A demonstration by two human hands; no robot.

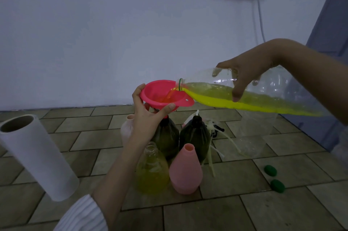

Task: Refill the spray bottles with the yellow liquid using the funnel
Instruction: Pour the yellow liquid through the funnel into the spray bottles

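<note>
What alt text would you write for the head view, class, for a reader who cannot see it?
A right hand tips a large clear bottle, pouring yellow liquid into a pink funnel that the left hand steadies over a dark bottle. More bottles stand around it on a tiled floor.

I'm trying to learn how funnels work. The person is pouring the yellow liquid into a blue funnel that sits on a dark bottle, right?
Almost. The funnel is pink, not blue, as the head view shows. The rest holds: the right hand tips the big clear bottle so the yellow liquid runs into the funnel, which the left hand steadies on a dark bottle.
</note>
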